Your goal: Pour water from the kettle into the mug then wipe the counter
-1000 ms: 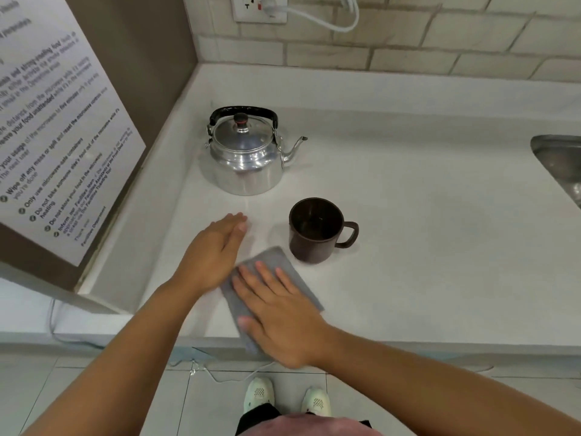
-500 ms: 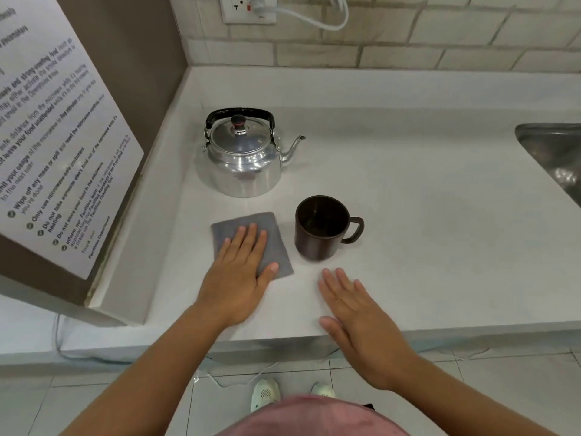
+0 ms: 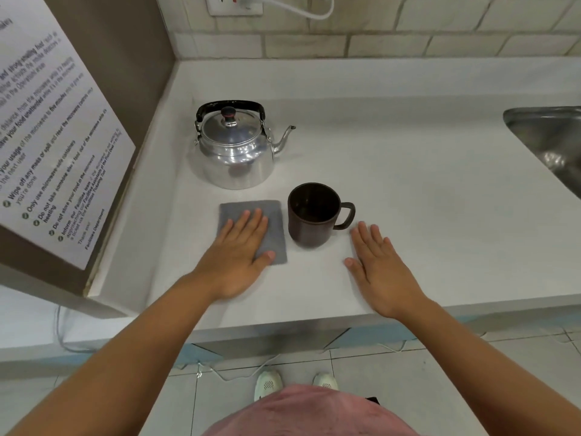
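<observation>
Grey cloth (image 3: 253,229) flat on white counter (image 3: 440,215), pinned under left hand (image 3: 235,259), fingers spread | right hand (image 3: 382,269) flat, empty, on counter right of brown mug (image 3: 314,215) | steel kettle (image 3: 235,152) upright behind cloth, spout toward sink (image 3: 550,140)

left hand (image 3: 239,253): flat, palm down | right hand (image 3: 382,265): flat, fingers extended
</observation>
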Demonstrator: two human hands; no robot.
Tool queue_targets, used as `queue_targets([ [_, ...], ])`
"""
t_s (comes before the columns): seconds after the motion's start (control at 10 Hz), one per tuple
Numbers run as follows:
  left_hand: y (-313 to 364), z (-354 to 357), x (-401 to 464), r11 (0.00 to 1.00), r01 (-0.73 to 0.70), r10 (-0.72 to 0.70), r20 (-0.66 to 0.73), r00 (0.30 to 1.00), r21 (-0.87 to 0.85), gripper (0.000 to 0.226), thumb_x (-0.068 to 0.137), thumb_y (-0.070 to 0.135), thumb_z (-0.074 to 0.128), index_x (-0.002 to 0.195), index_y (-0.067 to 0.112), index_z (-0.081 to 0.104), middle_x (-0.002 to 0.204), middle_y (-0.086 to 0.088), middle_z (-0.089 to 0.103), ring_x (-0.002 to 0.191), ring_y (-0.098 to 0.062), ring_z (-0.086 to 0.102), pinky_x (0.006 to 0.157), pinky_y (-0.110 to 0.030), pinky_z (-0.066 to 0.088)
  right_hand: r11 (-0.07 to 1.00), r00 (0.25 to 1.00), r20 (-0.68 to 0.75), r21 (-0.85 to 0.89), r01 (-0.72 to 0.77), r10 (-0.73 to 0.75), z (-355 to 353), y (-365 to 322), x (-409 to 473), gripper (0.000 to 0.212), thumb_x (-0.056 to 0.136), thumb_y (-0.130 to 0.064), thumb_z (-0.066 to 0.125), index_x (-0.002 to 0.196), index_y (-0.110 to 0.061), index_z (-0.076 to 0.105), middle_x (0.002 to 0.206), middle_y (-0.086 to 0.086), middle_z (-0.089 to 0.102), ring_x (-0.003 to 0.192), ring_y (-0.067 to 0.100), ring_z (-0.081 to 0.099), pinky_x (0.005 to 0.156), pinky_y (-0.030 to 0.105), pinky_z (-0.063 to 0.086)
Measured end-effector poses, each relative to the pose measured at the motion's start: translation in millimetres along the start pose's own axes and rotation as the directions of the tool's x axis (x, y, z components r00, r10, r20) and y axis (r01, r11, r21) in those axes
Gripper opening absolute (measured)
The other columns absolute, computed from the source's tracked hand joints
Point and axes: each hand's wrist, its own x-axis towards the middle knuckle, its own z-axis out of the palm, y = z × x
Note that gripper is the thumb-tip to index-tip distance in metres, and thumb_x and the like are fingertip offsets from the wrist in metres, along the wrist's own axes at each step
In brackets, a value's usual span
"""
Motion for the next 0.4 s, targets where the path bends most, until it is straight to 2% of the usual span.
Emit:
queue_targets([
  [0.2,8,15,-56,0.998,-0.063,0.065,-0.054,0.996,0.03,0.068,0.097,0.059,0.008,0.15,0.025,-0.017,0.158,0.008,-0.021,0.142,-0.005,-0.027,0.116,-0.031,-0.014,1.0,1.0,-0.009,0.003,0.017,-0.017,1,0,-1,0.061,0.1,-0.047,0.015,0.15,-0.021,-0.008,0.154,-0.009,-0.018,0.142,0.011,-0.022,0.115,0.026,-0.012],
  [0.3,16,17,-63,0.999,-0.043,0.043,-0.046,0.998,0.02,0.068,0.098,0.058,0.012,0.149,0.025,-0.017,0.158,0.008,-0.021,0.142,-0.006,-0.027,0.116,-0.03,-0.015,0.999,1.0,0.001,0.031,0.013,-0.013,1,0,0,0.061,0.1,-0.046,0.017,0.15,-0.019,-0.007,0.156,-0.006,-0.017,0.141,0.009,-0.022,0.115,0.026,-0.012],
  [0.4,16,-1,-57,0.999,0.002,-0.003,-0.031,1.0,-0.046,0.07,0.098,0.057,0.029,0.154,0.027,0.001,0.162,0.011,-0.005,0.147,-0.008,-0.01,0.118,-0.028,-0.002,0.999,1.0,0.012,0.04,0.007,-0.007,-5,0,0,0.063,0.1,-0.047,0.019,0.151,-0.019,-0.004,0.16,-0.003,-0.011,0.144,0.011,-0.018,0.116,0.026,-0.008],
])
